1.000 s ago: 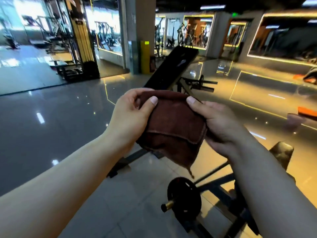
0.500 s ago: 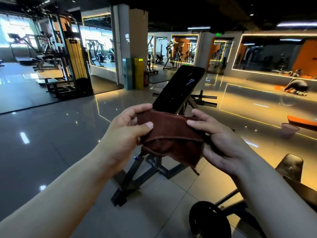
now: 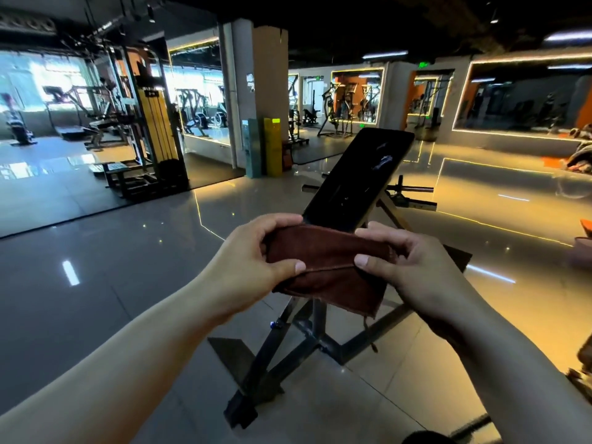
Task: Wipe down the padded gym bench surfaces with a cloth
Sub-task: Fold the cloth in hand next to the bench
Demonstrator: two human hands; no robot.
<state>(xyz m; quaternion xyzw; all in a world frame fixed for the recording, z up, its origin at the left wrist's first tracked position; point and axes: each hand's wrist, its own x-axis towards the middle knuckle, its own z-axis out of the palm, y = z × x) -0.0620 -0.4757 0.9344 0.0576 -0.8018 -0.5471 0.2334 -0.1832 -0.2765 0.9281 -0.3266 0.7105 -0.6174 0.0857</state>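
Note:
A folded brown cloth hangs in the air in front of me, held at both ends. My left hand grips its left end, thumb on the near face. My right hand pinches its right end between thumb and fingers. Just beyond the cloth stands the black padded bench back, tilted up and away, with scuffed white marks on the pad. Its dark steel frame spreads over the tiled floor below my hands. The cloth hides the pad's lower end and is not touching it as far as I can tell.
Glossy tile floor lies to the left. A weight-stack machine stands at back left, a pillar with a yellow bin behind the bench. Bar pegs jut out right of the bench. Mirrored walls line the back.
The view has tilted up and closed in on the bench. My hands folded the cloth from a loose hanging bundle into a flatter, wider strip. The weight plate at the bottom has left view.

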